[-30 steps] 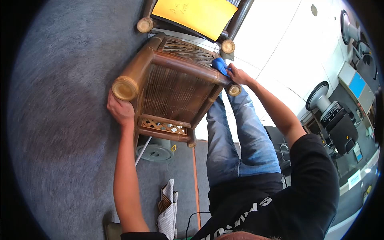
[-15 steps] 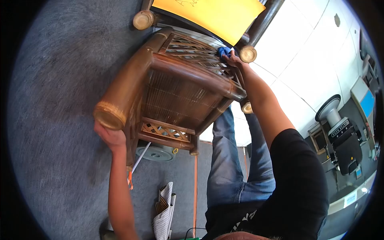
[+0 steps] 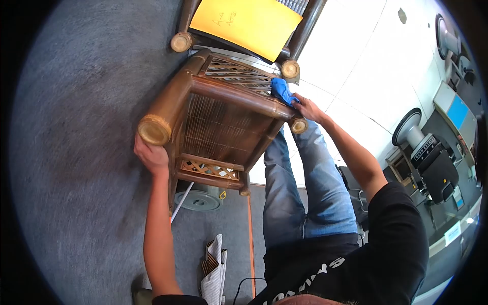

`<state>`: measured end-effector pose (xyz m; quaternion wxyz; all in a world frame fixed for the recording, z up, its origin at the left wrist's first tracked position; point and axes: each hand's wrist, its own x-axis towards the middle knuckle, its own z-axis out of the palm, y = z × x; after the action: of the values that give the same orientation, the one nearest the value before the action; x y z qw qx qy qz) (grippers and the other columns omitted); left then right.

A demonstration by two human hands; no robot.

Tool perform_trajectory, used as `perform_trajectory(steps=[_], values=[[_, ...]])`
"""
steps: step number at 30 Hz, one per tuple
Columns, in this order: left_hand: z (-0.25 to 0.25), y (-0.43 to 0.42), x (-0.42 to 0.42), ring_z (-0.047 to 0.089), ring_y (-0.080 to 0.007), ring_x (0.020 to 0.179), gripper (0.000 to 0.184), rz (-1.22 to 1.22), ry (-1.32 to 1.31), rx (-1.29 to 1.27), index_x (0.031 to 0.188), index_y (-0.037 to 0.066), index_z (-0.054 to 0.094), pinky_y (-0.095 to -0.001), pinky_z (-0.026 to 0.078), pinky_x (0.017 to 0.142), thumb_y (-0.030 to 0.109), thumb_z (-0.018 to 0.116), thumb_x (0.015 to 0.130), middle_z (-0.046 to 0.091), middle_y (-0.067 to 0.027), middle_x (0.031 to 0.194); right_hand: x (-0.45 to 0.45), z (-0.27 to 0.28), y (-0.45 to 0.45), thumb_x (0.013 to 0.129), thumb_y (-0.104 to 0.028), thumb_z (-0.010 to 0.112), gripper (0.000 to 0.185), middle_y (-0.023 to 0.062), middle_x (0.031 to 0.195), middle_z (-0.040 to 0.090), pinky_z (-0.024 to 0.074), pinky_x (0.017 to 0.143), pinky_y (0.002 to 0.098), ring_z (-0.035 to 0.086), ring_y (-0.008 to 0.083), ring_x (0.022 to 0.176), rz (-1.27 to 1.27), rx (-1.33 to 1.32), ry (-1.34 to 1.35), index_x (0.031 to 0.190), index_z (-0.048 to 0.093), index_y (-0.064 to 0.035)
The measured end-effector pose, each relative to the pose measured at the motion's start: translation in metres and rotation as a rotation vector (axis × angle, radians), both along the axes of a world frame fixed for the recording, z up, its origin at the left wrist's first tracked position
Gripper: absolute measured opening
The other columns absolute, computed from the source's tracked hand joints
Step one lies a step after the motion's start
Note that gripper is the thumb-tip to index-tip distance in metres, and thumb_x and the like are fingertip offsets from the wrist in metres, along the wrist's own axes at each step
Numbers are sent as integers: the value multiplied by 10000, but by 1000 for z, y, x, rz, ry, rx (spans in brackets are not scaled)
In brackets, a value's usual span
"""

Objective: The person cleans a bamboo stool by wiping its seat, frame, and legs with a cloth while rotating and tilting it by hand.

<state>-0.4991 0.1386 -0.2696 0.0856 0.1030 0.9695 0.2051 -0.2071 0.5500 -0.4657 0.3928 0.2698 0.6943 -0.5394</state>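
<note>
A brown bamboo chair is tipped in front of me, with its slatted underside facing up and lattice panels at its edges. My left hand grips the thick bamboo post at the chair's left, just below its round cut end; the post hides part of the fingers. At the right side, my right hand pinches a blue cloth, which lies against the corner of the lattice and the upper rail, close to another round post end.
Another bamboo piece bearing a yellow sheet with handwriting stands at the top. A grey lidded bin is below the chair, near a striped folded cloth. Black salon-type chairs stand at the right.
My right hand has come back with the blue cloth from the far end of the lattice to the near right corner. The view has shifted, and my left hand still grips the post.
</note>
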Motion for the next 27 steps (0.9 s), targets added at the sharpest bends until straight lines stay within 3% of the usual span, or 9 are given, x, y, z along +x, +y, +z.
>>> perform_trajectory(steps=[4, 9, 12, 15, 19, 22, 23, 26, 27], values=[[3, 6, -1, 602, -523, 1061, 427, -11, 24, 0, 1132, -117, 627, -520, 479, 924, 221, 421, 971, 651, -326, 1121, -35, -1, -47, 1056, -315, 479, 424, 232, 1277, 647, 461, 1040, 445, 610, 378, 1222, -133, 126, 22, 1441, 484, -136], [0, 2, 0, 598, -524, 1071, 427, 13, 20, -21, 1146, -110, 626, -521, 476, 939, 223, 411, 987, 650, -325, 1137, -208, 7, -161, 1062, -333, 467, 395, 260, 1273, 640, 459, 1028, 489, 592, 426, 1228, -216, -144, 271, 1402, 491, -134], [2, 3, -1, 596, -528, 1067, 427, -6, 12, -13, 1136, -106, 629, -527, 472, 941, 229, 401, 1001, 648, -329, 1129, -255, 1, -178, 1068, -343, 450, 364, 281, 1246, 640, 461, 1017, 512, 590, 460, 1205, -168, -149, 275, 1360, 498, -132], [5, 4, -2, 594, -527, 1065, 428, 24, -34, 1, 1124, -101, 632, -529, 469, 939, 235, 392, 1010, 648, -326, 1122, -230, 13, -161, 1066, -359, 448, 386, 284, 1236, 646, 463, 1010, 527, 596, 481, 1183, -103, -109, 311, 1384, 473, -142], [-1, 1, 0, 595, -523, 1021, 390, 29, 42, -7, 1042, -78, 629, -541, 476, 884, 229, 391, 1015, 648, -311, 1054, -145, 30, -87, 1052, -319, 458, 421, 303, 1206, 657, 486, 990, 531, 624, 493, 1121, -23, 64, 36, 1446, 446, -171], [16, 22, -5, 596, -517, 993, 366, 58, -15, 22, 986, -64, 612, -544, 479, 850, 227, 391, 1019, 641, -301, 1014, -36, -32, -26, 1018, -279, 476, 441, 293, 1098, 682, 521, 884, 529, 665, 468, 1036, 117, 182, 74, 1440, 466, -151], [19, 25, -6, 596, -515, 983, 361, 51, -18, 24, 972, -62, 604, -545, 479, 842, 227, 391, 1020, 638, -299, 1005, -27, -37, -18, 1001, -262, 475, 437, 275, 1114, 686, 515, 879, 539, 667, 458, 1039, 5, 144, 36, 1421, 474, -138], [12, 20, -8, 597, -514, 966, 363, 40, -6, 34, 961, -62, 593, -546, 478, 835, 230, 388, 1024, 636, -296, 997, -90, -15, -52, 991, -259, 467, 427, 275, 1141, 681, 505, 905, 536, 660, 450, 1062, 367, 292, -34, 1395, 485, -122], [12, 17, -6, 597, -515, 962, 366, 39, 0, 35, 962, -64, 592, -546, 478, 835, 232, 386, 1026, 636, -295, 997, -109, -17, -79, 988, -270, 469, 427, 280, 1151, 676, 498, 920, 535, 654, 449, 1077, 289, 282, 4, 1387, 496, -122]])
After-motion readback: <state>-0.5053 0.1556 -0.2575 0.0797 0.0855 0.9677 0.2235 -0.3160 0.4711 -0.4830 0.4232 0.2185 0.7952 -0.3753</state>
